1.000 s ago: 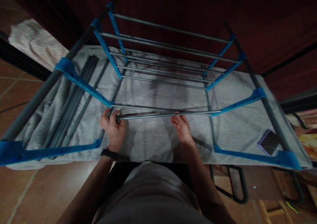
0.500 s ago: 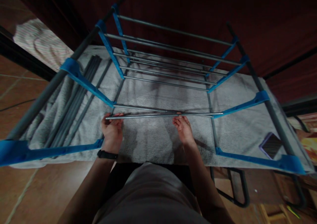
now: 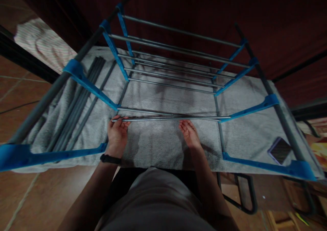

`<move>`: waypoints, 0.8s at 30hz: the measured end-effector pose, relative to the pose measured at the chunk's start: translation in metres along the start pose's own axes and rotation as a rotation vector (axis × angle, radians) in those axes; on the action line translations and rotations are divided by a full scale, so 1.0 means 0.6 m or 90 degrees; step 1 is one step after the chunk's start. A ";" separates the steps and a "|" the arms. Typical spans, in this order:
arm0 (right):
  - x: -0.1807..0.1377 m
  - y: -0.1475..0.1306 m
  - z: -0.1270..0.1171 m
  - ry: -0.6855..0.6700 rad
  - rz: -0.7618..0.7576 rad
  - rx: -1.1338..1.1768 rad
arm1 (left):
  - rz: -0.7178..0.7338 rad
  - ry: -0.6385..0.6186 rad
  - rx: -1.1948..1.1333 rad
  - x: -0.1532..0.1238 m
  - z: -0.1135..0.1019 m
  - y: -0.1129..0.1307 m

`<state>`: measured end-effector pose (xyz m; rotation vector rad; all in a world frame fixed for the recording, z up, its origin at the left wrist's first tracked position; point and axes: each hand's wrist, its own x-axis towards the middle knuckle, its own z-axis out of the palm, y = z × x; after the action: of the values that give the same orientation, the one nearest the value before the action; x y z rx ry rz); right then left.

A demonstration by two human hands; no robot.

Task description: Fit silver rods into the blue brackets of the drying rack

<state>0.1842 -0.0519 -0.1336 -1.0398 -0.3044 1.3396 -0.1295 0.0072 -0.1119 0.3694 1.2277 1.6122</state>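
Note:
A thin metal rod (image 3: 153, 118) runs crosswise low in the frame, with its left end in my left hand (image 3: 118, 132), thumb over it and fingers beneath. Its right end lies by a blue side bracket (image 3: 245, 110). Just below the rod's middle, my right hand (image 3: 189, 133) has loosely bent, parted fingers and holds nothing. Behind, another metal rod (image 3: 143, 111) spans the left blue bracket (image 3: 93, 91) and the right one, crossing the held rod at a slight angle. Several more rods (image 3: 173, 47) join the rack's far brackets.
A grey fuzzy cloth (image 3: 158, 142) lies under the rack. Several loose grey tubes (image 3: 79, 112) rest on it at the left. A phone (image 3: 279, 151) lies at the right. Front blue brackets (image 3: 66, 155) stick inward near the cloth's front edge. Dark red fabric (image 3: 191, 6) hangs behind.
My right hand has let go of the rod and dropped slightly below it. My left hand has shifted a little right and up along with the rod's left end.

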 end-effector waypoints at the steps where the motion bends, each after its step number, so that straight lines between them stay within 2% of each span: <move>1: 0.000 0.000 -0.002 -0.001 -0.001 0.001 | 0.000 -0.001 0.001 0.001 0.000 -0.001; 12: -0.012 0.005 -0.007 -0.090 -0.019 -0.057 | -0.017 -0.016 -0.016 -0.005 0.002 0.005; 19: -0.011 0.004 -0.006 -0.082 -0.029 -0.079 | -0.019 -0.009 -0.019 -0.005 0.009 0.012; 24: -0.010 0.004 -0.007 -0.090 -0.029 -0.090 | 0.007 -0.038 -0.034 -0.005 0.022 0.031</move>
<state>0.1844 -0.0595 -0.1354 -1.0507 -0.5322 1.3677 -0.1287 0.0123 -0.0895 0.3883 1.1374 1.6285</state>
